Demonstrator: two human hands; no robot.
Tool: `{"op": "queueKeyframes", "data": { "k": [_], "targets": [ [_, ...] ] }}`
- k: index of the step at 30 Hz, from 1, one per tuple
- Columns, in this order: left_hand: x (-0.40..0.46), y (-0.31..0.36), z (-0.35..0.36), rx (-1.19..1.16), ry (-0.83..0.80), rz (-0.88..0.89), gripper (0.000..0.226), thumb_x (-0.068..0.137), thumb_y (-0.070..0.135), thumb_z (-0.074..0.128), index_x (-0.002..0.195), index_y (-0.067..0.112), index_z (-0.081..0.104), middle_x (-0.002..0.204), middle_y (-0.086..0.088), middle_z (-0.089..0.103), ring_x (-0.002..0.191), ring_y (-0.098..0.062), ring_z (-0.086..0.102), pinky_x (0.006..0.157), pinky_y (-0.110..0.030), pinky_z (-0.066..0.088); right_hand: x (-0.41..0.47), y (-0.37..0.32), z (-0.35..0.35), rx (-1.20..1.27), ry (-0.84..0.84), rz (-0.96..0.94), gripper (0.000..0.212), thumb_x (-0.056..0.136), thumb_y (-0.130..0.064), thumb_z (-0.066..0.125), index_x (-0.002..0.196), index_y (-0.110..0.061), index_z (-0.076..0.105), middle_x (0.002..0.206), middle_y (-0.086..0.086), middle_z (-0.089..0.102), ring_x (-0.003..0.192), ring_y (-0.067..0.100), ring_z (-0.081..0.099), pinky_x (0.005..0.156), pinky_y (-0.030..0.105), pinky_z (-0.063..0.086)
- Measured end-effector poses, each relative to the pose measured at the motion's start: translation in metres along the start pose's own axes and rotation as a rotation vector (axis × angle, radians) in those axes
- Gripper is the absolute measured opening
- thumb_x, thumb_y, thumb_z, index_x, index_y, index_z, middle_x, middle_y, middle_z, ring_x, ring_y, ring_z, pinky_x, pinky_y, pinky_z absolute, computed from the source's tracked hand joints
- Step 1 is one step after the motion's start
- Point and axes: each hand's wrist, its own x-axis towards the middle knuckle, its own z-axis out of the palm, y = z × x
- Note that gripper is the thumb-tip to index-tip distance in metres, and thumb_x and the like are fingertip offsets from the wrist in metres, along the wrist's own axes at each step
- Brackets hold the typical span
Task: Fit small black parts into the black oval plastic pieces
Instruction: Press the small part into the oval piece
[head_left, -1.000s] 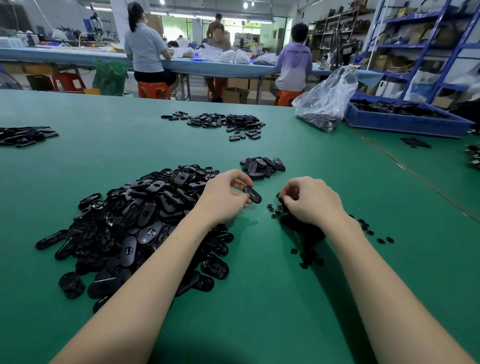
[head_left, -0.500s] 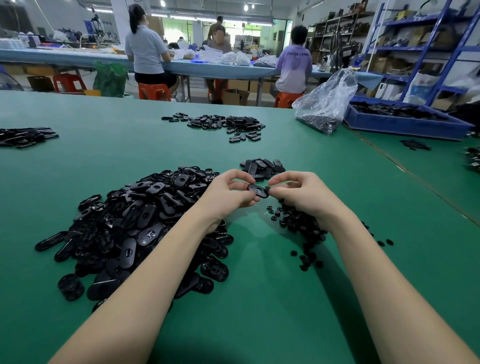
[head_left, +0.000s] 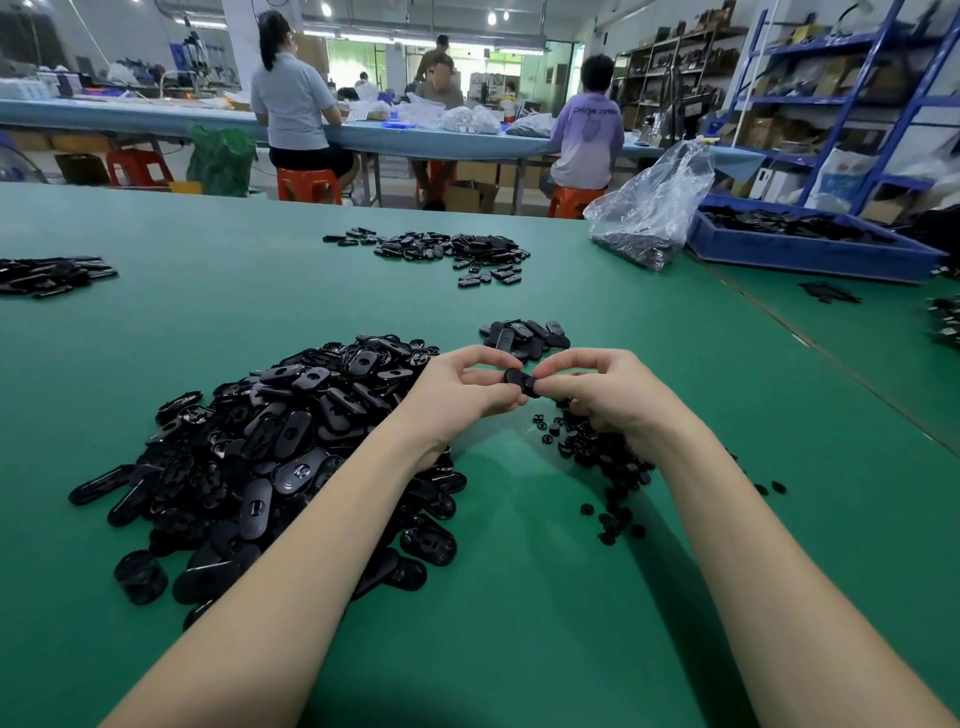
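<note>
Head view: pinching one oval piece (head_left: 521, 383) between both hands, above the table (head_left: 519, 597) middle.
Left hand (head_left: 457, 387): gripping oval's left end.
Right hand (head_left: 605, 392): pinching right end; small part hidden.
Supply: oval pile (head_left: 270, 447) left, small parts (head_left: 597, 457) right.
Risk: insert probably seating crooked or dropping, being pressed unseen.
</note>
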Motion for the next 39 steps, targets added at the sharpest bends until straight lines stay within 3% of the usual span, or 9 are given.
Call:
{"op": "queueKeyframes", "data": {
  "k": [9, 13, 17, 22, 26, 30, 34, 39],
  "targets": [
    [-0.0035, 0.0026, 0.0005, 0.072, 0.003, 0.035, 0.029, 0.079, -0.004, 0.079, 0.104, 0.009, 0.073, 0.092, -0.012, 0.078, 0.081, -0.013, 0.072, 0.075, -0.015, 0.053, -0.001, -0.0012, 0.0001, -0.024, 0.026, 0.026, 0.007, 0.079, -0.025, 0.085, 0.078, -0.03, 0.081, 0.065, -0.006, 0.057, 0.054, 0.008, 0.039, 0.046, 0.019, 0.028],
    [-0.0033, 0.0028, -0.0002, 0.089, -0.001, 0.041, 0.029, 0.079, -0.005, 0.079, 0.105, 0.008, 0.073, 0.092, -0.011, 0.078, 0.08, -0.012, 0.072, 0.075, -0.015, 0.054, -0.0013, -0.0019, 0.0, -0.046, 0.054, 0.034, 0.007, 0.077, -0.026, 0.086, 0.076, -0.029, 0.08, 0.07, -0.002, 0.059, 0.056, 0.011, 0.039, 0.052, 0.024, 0.029],
    [-0.0032, 0.0015, 0.0, 0.12, -0.006, 0.047, 0.029, 0.079, -0.003, 0.08, 0.103, 0.01, 0.075, 0.092, -0.01, 0.079, 0.082, -0.011, 0.073, 0.081, -0.017, 0.055, -0.0013, -0.0037, 0.0002, -0.096, 0.053, 0.023, 0.006, 0.077, -0.023, 0.084, 0.082, -0.025, 0.081, 0.071, -0.009, 0.066, 0.056, 0.005, 0.045, 0.055, 0.022, 0.032],
    [-0.0028, 0.0, 0.0029, 0.143, 0.008, 0.064, 0.027, 0.078, -0.001, 0.082, 0.097, 0.017, 0.075, 0.091, -0.009, 0.079, 0.081, -0.011, 0.073, 0.089, -0.024, 0.055, 0.0009, -0.0026, 0.0002, -0.127, 0.096, 0.037, 0.006, 0.077, -0.023, 0.085, 0.081, -0.024, 0.081, 0.049, -0.02, 0.056, 0.055, 0.003, 0.046, 0.052, 0.021, 0.03],
    [-0.003, -0.0002, 0.0052, 0.157, 0.014, 0.069, 0.026, 0.078, 0.001, 0.082, 0.093, 0.021, 0.075, 0.091, -0.007, 0.079, 0.083, -0.011, 0.073, 0.092, -0.027, 0.054, 0.0008, -0.0016, -0.0011, -0.058, 0.083, 0.09, 0.01, 0.076, -0.022, 0.085, 0.076, -0.023, 0.076, 0.061, -0.005, 0.056, 0.052, 0.01, 0.039, 0.043, 0.019, 0.026],
    [-0.0027, 0.0006, 0.0053, 0.151, 0.009, 0.056, 0.026, 0.078, 0.002, 0.082, 0.092, 0.023, 0.076, 0.088, -0.003, 0.079, 0.082, -0.008, 0.073, 0.091, -0.025, 0.054, 0.0001, -0.0032, -0.0026, -0.009, 0.067, 0.135, 0.014, 0.076, -0.019, 0.086, 0.075, -0.024, 0.073, 0.053, -0.01, 0.057, 0.049, 0.009, 0.038, 0.037, 0.016, 0.023],
    [-0.0021, -0.0014, 0.0054, 0.158, 0.003, 0.043, 0.025, 0.079, 0.001, 0.081, 0.096, 0.018, 0.075, 0.087, -0.003, 0.079, 0.082, -0.009, 0.073, 0.09, -0.023, 0.054, -0.0011, -0.0022, -0.0022, -0.08, 0.05, 0.123, 0.013, 0.076, -0.022, 0.086, 0.083, -0.024, 0.075, 0.061, -0.004, 0.058, 0.049, 0.01, 0.037, 0.036, 0.016, 0.024],
    [-0.0023, -0.0015, 0.0039, 0.048, -0.025, -0.016, 0.027, 0.08, -0.005, 0.076, 0.1, 0.013, 0.073, 0.092, -0.011, 0.078, 0.081, -0.016, 0.073, 0.08, -0.021, 0.056, -0.0049, 0.0019, -0.0053, -0.102, 0.004, 0.118, 0.021, 0.073, -0.041, 0.089, 0.083, -0.026, 0.078, 0.065, -0.009, 0.061, 0.049, 0.007, 0.04, 0.042, 0.02, 0.027]
  ]
}}
